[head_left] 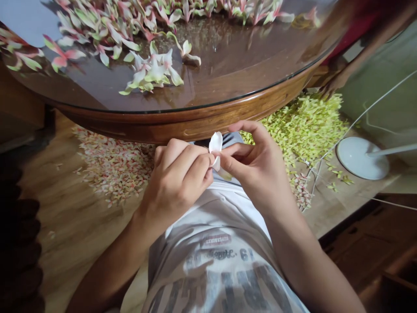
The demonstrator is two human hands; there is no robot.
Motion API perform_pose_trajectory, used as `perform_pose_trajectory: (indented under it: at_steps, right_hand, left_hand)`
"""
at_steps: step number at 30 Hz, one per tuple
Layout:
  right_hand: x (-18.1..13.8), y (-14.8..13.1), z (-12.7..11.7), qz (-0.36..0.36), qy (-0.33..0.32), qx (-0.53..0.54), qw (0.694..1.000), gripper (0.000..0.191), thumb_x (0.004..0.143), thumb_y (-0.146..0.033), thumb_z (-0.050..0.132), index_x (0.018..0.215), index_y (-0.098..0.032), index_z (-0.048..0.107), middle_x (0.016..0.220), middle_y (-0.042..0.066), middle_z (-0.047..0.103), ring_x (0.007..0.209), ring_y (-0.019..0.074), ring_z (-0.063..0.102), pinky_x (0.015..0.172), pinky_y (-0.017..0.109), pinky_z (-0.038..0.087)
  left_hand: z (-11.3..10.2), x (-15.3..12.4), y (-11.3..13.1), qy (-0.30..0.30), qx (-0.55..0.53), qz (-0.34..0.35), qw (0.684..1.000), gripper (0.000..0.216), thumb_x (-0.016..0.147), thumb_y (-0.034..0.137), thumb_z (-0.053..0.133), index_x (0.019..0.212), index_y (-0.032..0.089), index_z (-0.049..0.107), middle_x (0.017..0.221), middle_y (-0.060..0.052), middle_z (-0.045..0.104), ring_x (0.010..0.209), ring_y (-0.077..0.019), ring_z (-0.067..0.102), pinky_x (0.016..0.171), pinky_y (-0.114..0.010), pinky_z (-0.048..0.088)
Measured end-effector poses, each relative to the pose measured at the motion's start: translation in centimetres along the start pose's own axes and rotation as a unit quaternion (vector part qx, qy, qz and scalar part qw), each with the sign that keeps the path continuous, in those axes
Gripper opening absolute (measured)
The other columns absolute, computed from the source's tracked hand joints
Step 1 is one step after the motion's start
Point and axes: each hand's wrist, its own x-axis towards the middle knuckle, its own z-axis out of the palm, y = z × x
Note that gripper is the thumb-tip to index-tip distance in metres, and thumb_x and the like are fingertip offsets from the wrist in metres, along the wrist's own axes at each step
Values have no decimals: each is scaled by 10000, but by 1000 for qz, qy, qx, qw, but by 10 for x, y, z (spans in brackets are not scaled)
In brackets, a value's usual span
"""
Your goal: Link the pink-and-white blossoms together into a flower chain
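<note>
Close in front of my body, both hands meet at a small white artificial flower petal piece (215, 143). My left hand (182, 174) is closed, its fingertips pressed on the piece's lower left side. My right hand (257, 165) pinches it from the right between thumb and finger, the index finger arched above. Just where each fingertip grips is partly hidden. Beyond my hands, on the glass-topped table (221, 87), lies a small cluster of white-green petal pieces (156, 71). A single petal piece (187, 54) stands beside that cluster.
Many pink-and-green petal pieces (107, 30) cover the table's far side. On the floor are a pink-white heap (120, 167) at left and a yellow-green heap (306, 124) at right. A round white stand base (362, 157) and white cables lie right. Another person's hand (335, 82) is beside the yellow-green heap.
</note>
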Motion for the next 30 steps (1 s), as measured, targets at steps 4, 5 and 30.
perform_pose_trajectory:
  at_steps: [4,5,30]
  right_hand:
    - [2,3,-2,6,2,25,1000,540,700,-409,931,1041,-279,532,698,-59,737,597,170,720,588,291,609]
    - [2,4,-2,9,4,31,999,542,697,-410,932,1037,-281,530,693,-62,735,602,172,723,605,299,615]
    - [-6,8,-15,170,-65,76,980,424,757,-250,907,1091,-165,662,842,24,777,741,116,697,727,213,545]
  left_hand:
    - [10,-9,-5,38,30,52,997,141,891,138,711,989,176,617,956,-72,744,851,-227,619,761,-368,476]
    - [13,-12,-6,52,33,56,997,163,886,144,728,1008,177,625,958,-72,745,861,-226,623,766,-362,484]
    - [3,-31,-12,40,64,98,992,250,901,178,762,1143,237,745,950,0,775,853,-184,553,810,-329,464]
